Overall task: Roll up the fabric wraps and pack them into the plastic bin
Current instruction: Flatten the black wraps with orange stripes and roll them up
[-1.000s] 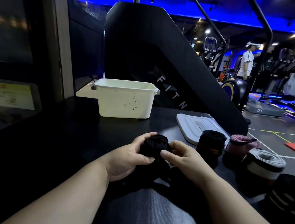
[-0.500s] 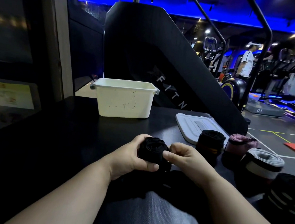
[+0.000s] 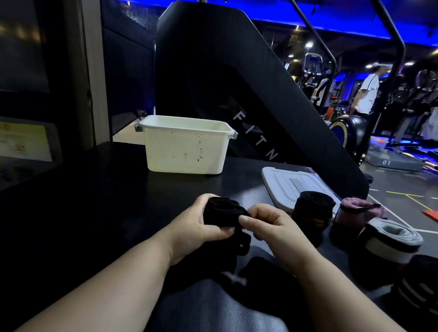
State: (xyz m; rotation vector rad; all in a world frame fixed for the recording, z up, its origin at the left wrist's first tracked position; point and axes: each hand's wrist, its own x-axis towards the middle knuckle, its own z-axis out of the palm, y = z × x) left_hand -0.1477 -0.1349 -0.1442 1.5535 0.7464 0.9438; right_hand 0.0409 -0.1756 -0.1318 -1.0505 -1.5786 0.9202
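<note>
Bin of cream rectangular plastic [image 3: 185, 147] is standing at the back of the dark surface [image 3: 78, 207]. Nearer, the left hand [image 3: 194, 226] is gripping a half-rolled black fabric wrap [image 3: 222, 210], fingers curled round it, while the right hand [image 3: 273, 227] is pinching its edge. Further right, a flat white plastic lid [image 3: 284, 181] is lying, with a black fabric roll [image 3: 312, 210], a pink fabric roll [image 3: 358, 211] and a grey-and-white fabric roll [image 3: 390, 239] standing beside it.

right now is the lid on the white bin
No, the lid lies flat on the table, to the right of the open-topped bin.
</note>
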